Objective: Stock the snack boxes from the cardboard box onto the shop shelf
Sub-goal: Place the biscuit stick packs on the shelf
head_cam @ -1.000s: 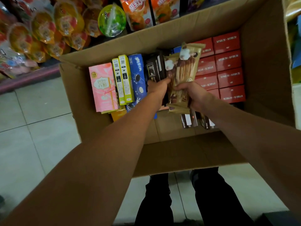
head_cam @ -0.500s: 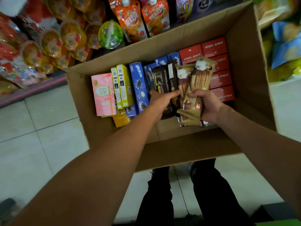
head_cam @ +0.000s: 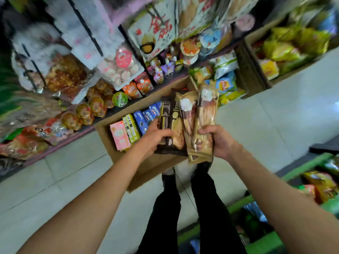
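Observation:
My left hand [head_cam: 156,135] grips dark brown snack boxes [head_cam: 170,123] and my right hand [head_cam: 218,141] grips tan biscuit-stick snack boxes [head_cam: 203,120]. Both bunches are held side by side, lifted above the open cardboard box [head_cam: 113,149] on the floor. Inside the carton stand a pink box [head_cam: 119,134], yellow-green boxes [head_cam: 131,127] and blue boxes [head_cam: 145,118]. The held boxes hide the carton's right half. The view is blurred by head motion.
A shop shelf [head_cam: 73,85] packed with bagged and cupped snacks runs along the left and top. Another carton of yellow bags [head_cam: 286,50] sits at upper right. A green-edged shelf [head_cam: 304,165] with packets lies at right. My legs [head_cam: 183,208] stand on the tiled floor.
Both hands have lifted the snack boxes up out of the carton, and my head has risen, bringing more of the shelves and floor into view.

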Demonstrator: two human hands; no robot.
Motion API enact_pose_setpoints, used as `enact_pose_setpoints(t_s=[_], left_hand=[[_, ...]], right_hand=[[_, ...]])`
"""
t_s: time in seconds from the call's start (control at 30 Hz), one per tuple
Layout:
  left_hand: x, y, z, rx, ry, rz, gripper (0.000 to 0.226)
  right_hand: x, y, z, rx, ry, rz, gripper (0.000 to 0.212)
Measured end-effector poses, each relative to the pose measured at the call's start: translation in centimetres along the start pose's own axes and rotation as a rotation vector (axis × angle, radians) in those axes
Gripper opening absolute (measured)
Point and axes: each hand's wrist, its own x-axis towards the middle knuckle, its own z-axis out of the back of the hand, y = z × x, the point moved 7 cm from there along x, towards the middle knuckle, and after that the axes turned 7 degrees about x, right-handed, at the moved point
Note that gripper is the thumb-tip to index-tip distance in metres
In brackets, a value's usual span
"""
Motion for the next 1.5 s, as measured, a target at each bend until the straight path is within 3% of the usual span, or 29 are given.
enact_pose_setpoints(t_s=[0.2, 0.37, 0.57, 0.73, 0.83, 1.07, 1.3, 1.5], left_hand=[[-10.8, -9.4, -4.6, 0.002, 0.155, -0.167, 0.087], [-18.0, -16.1, -13.8, 0.129, 0.407, -0.296, 0.047], [-22.7, -24.0, -24.0, 0.132, 0.502, -0.347, 0.041], [-25.3, -28.5, -32.7, 0.131, 0.571, -0.452, 0.068], [-26.9, -29.7, -38.6, 0.138, 0.638, -0.504, 0.068], [-30.7, -30.3, -50.1, 0.021, 0.902, -0.37, 0.068], [-32.2, -30.3, -60.9, 0.278, 0.974, -0.346, 0.053], [-31.9, -30.2, -70.0, 0.456, 1.15, -0.257, 0.057]], right_hand=[[-15.0, 3.9, -4.7, 0.032, -0.027, 0.226, 0.051], [-25.3, 7.5, -5.6, 0.058, -0.059, 0.408, 0.035], [-36.3, 13.8, -2.8, 0.092, -0.173, 0.639, 0.045], [-44.5, 18.8, 1.8, 0.143, -0.253, 0.902, 0.055], [-48.3, 20.5, 4.9, 0.155, -0.262, 0.988, 0.05], [-56.0, 22.2, 12.8, 0.253, -0.395, 1.041, 0.053], [-61.7, 22.1, 18.9, 0.309, -0.544, 1.093, 0.055], [-66.5, 21.7, 24.2, 0.458, -0.677, 1.223, 0.043]])
